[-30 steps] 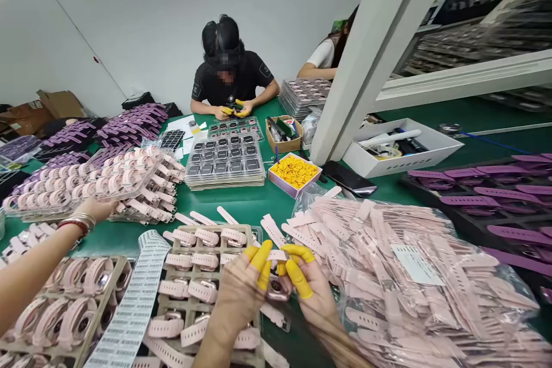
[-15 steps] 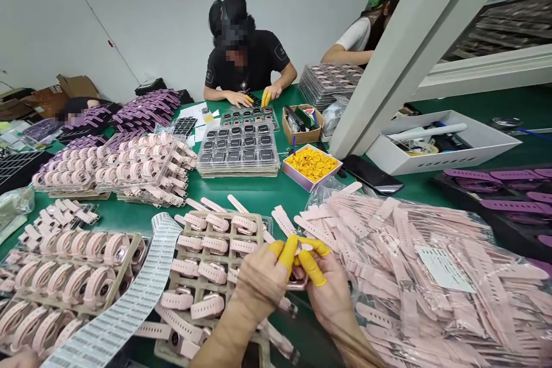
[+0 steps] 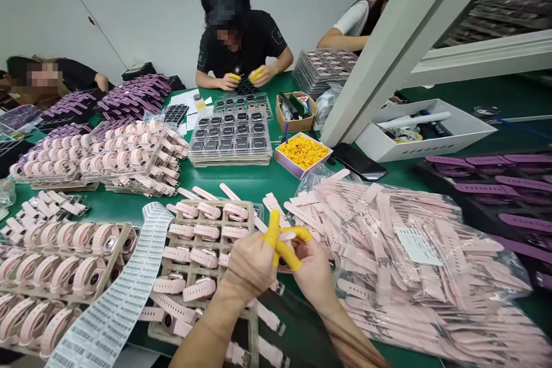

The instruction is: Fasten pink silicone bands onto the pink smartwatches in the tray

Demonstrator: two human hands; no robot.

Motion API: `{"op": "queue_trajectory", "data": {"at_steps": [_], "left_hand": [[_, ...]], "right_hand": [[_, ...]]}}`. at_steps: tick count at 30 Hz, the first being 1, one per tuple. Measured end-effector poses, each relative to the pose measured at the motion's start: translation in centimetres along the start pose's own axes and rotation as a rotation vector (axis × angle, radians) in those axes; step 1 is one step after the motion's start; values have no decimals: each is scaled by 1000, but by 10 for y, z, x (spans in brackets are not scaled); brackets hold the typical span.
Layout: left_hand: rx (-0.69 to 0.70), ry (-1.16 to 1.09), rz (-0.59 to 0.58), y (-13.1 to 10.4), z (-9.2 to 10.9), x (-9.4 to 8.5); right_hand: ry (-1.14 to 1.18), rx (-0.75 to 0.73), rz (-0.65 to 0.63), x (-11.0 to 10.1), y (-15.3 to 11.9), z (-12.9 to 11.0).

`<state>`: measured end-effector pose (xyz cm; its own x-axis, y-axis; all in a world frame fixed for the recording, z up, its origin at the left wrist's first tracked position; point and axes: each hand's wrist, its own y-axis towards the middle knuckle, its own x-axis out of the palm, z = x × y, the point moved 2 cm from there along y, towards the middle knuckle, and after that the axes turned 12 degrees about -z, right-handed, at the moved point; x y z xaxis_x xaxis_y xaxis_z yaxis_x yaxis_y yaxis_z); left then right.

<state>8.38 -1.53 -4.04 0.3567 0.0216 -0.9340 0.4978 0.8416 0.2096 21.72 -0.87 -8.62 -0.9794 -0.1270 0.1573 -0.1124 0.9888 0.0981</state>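
At nine o'clock, far out, a moulded tray (image 3: 110,276) of pink-strapped watches; nearer, a curling strip of barcode labels (image 3: 116,293). Just left of the hands, a second tray (image 3: 252,219), its watches buckled in the upper rows, straps lying open lower down. Centre: left hand (image 3: 250,261) and right hand (image 3: 310,264) together, yellow-covered fingertips meeting at a pink strap (image 3: 287,236). Right thumb and forefinger appear to pinch it; left grip hidden, cannot tell. Step in hand, my reading: fine fingertip work on that strap, perhaps threading or fastening. Next move probably calls for one side held steady while the other guides the strap end. Between twelve and one, a box (image 3: 297,168) of yellow finger covers. Three o'clock, bagged pink straps (image 3: 405,259).
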Motion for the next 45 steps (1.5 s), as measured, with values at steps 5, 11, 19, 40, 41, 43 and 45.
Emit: {"op": "queue_trajectory", "data": {"at_steps": [5,11,19,40,41,43,45], "left_hand": [[1,-446,-120,2,-7,-9],[-150,-672,213,1,-20,-8],[-547,-1361,633,2,-37,-12],[-524,-1382,542,1,-38,-9],[-522,-1384,524,1,-38,-8],[-516,-1384,496,0,-38,-6],[-512,-1371,478,-1,-38,-5]], "right_hand": [[-367,-205,-39,-6,-2,4],[-600,-195,-187,-2,-2,7],[-561,-199,-269,4,-5,2],[-414,-353,-183,4,-10,1],[-410,-385,-197,5,-10,1],[-405,-431,-231,6,-9,-1],[-407,-451,-254,6,-8,-2]]}}
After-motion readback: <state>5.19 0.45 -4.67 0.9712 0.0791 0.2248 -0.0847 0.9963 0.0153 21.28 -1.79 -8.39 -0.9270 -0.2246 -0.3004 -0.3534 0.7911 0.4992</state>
